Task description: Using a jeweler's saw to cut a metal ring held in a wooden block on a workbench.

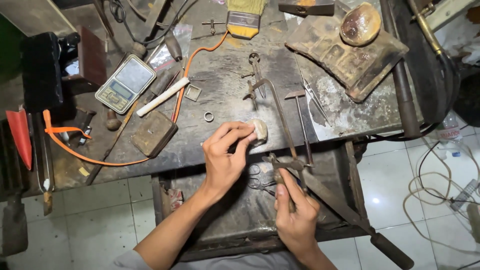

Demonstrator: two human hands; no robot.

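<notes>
Left hand (226,155) pinching a pale lump (258,131) at the bench (225,95) edge, fingers closed on it. Right hand (296,216) lower, over the open drawer (240,220), clamped round a tool handle (281,181), well apart from the left. Near the lump: a ring (208,116), a small hammer (301,122), a scale (125,83) farther left.

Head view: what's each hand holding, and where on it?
Left hand pinches a small pale lump by its near edge. Right hand grips a dark metal tool by its lower handle.
</notes>
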